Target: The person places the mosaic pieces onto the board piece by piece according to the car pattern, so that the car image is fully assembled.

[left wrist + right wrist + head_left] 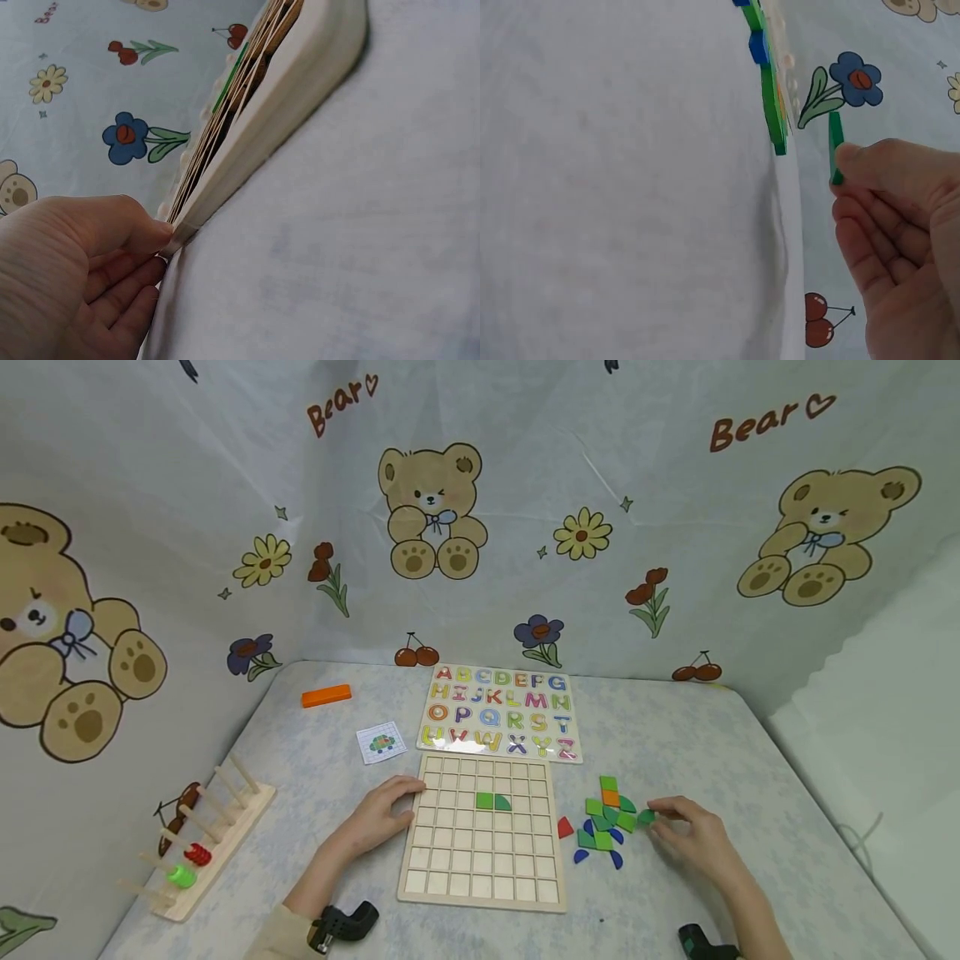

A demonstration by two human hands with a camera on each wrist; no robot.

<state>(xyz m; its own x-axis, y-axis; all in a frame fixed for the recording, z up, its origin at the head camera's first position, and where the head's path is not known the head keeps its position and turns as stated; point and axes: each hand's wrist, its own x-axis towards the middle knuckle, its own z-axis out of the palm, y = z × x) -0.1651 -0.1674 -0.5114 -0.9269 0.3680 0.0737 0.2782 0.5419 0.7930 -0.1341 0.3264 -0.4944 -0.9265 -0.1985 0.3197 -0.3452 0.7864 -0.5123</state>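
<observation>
Pinching a green piece (835, 147), the right hand (693, 835) hovers; the left hand's (378, 817) relaxed grip steadies the grid board (483, 881).

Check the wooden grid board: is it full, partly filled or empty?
Partly filled. The grid board holds only two green pieces side by side in its third row; the other cells show bare wood, and loose pieces lie to its right.

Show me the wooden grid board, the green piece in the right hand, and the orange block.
Wooden grid board (480, 860), head view, bare cells.
Green flat piece (835, 146), right wrist view, its edge.
Orange rectangular block (326, 696), head view, top face.
</observation>
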